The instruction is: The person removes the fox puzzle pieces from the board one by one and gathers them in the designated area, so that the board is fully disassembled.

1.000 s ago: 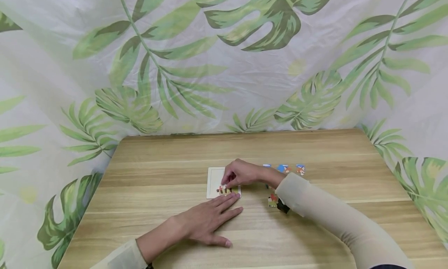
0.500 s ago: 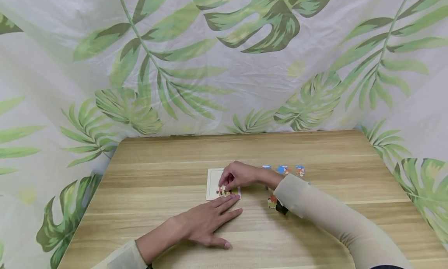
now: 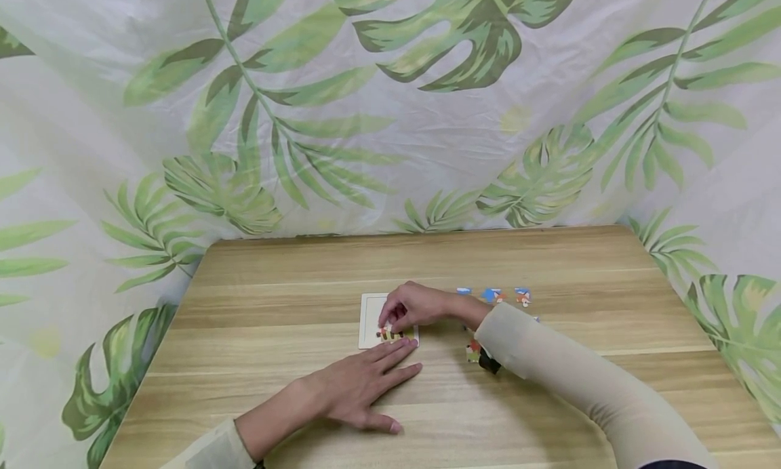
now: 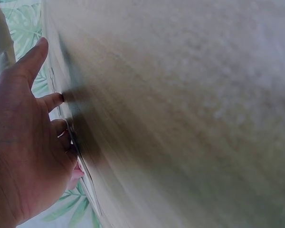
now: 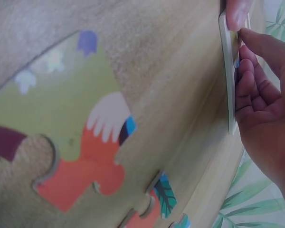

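A white puzzle tray (image 3: 369, 316) lies on the table, with striped yellow, red and brown puzzle pieces (image 3: 390, 334) along its near side. My left hand (image 3: 356, 388) rests with fingers stretched out, its fingertips on the tray's near edge. In the left wrist view, the left hand (image 4: 28, 128) appears from the palm side, thumb spread. Over the tray, my right hand (image 3: 416, 303) has curled fingers and pinches a puzzle piece that they mostly hide. The right wrist view has the right hand (image 5: 268, 80) at the tray's edge (image 5: 228, 71), close to a left fingertip.
Loose puzzle pieces lie right of the tray, among them a fox-face piece (image 3: 523, 297), a blue piece (image 3: 493, 295) and a red-green piece (image 3: 472, 351). The right forearm covers some. A large green-and-orange piece (image 5: 71, 104) shows close up. A leaf-patterned cloth (image 3: 342, 150) hangs behind the table.
My right hand has shifted slightly left over the tray, its fingers still curled at the pieces. The left hand stays at the near edge.
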Demonstrator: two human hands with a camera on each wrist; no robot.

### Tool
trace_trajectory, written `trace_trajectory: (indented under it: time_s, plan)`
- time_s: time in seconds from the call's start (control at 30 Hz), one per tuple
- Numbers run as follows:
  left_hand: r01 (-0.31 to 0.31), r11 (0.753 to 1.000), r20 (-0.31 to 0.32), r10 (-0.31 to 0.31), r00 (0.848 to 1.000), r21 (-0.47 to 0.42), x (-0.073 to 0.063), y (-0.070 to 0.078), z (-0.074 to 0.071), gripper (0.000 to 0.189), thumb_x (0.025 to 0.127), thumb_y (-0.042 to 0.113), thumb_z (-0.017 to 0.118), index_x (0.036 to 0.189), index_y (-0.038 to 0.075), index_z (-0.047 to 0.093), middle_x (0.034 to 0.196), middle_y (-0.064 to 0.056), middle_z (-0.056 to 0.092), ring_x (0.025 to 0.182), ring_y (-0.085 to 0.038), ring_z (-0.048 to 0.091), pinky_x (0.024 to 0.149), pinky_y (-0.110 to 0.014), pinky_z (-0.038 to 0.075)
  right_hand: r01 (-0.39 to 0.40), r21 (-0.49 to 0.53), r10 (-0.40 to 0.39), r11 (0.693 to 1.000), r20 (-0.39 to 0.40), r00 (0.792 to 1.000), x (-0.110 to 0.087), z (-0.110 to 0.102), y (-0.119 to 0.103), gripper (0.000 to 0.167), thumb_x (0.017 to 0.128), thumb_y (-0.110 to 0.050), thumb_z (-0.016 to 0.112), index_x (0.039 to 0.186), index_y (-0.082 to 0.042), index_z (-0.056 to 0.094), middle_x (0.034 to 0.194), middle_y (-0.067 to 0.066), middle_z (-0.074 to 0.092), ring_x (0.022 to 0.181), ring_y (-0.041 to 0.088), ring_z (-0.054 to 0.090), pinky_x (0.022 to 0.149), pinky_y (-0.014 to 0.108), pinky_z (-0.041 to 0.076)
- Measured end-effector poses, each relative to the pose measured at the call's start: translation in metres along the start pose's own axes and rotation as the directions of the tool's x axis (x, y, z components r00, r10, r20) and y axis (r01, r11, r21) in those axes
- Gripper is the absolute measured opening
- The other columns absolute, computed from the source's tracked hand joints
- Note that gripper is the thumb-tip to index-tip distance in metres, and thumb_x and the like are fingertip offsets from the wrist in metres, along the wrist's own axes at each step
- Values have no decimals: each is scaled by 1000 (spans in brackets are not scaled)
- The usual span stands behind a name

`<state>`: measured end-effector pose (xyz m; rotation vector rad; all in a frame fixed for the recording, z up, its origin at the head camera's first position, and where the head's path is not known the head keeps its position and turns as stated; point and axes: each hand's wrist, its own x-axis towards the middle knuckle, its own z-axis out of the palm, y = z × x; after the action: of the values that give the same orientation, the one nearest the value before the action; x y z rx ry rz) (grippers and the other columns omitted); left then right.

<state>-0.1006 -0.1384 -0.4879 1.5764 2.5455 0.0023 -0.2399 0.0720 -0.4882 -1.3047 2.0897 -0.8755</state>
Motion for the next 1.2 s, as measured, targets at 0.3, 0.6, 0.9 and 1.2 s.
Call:
trace_trajectory:
  time_s: [0.3, 0.6, 0.9, 1.2]
  plan:
    - [1, 1000, -2, -1, 1000, 15, 0, -1, -1, 91, 101, 78, 40, 168, 18, 32, 177, -15, 17, 163, -28, 20, 128, -39, 30, -23, 64, 21, 998, 20, 1000, 1, -2, -3, 16, 93, 2, 77, 109, -2, 78, 88, 4, 69, 76, 2, 57, 68, 17, 48]
    - [6, 1000, 4, -6, 1000, 19, 0, 1, -1, 91, 100, 78, 40, 169, 19, 31, 177, -15, 17, 163, -28, 20, 128, -39, 32, -16, 118, 14, 993, 13, 1000, 0, -1, -3, 15, 93, 5, 76, 105, -3, 76, 90, 6, 72, 81, 7, 63, 72, 19, 52]
    - [-2, 999, 5, 2, 1000, 34, 0, 2, 0, 91, 101, 78, 38, 168, 18, 32, 176, -16, 18, 163, -29, 20, 128, -39, 31, -24, 160, 23, 987, 7, 1000, 0, 1, 2, 12, 95, 3, 74, 104, -5, 76, 87, 1, 73, 79, 3, 64, 73, 19, 54]
    - [1, 1000, 2, -1, 1000, 31, 0, 1, 2, 92, 100, 79, 39, 169, 18, 31, 176, -16, 17, 163, -29, 19, 129, -39, 29, -45, 237, 54, 970, -32, 998, -2, -1, -1, 14, 97, 6, 71, 106, -2, 77, 86, 4, 73, 79, 5, 65, 74, 20, 55]
